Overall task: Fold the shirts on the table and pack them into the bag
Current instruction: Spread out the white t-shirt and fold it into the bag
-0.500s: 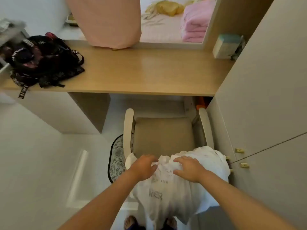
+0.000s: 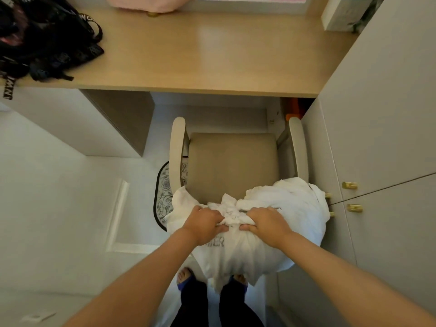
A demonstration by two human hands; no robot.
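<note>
**Head view, looking down.** You are grasping one bundle of white shirts (image 2: 292,208) with two hands. Your left hand (image 2: 204,225) and your right hand (image 2: 267,224) are both curling their fingers into the bunched cloth, side by side and close together. The bundle is lying draped over the near edge of one chair (image 2: 233,166) and hanging down toward your two feet (image 2: 185,278). Grey lettering is showing on it just below your left hand. How many shirts the bundle is holding cannot be told.

One black bag (image 2: 44,41) with lettered straps is sitting at the far left of the tabletop (image 2: 200,55), well apart from the bundle. What is inside it cannot be seen. One pale box (image 2: 342,13) is standing at the tabletop's far right corner. One flowered mat (image 2: 164,194) is lying on the floor beside the chair's left arm.
</note>
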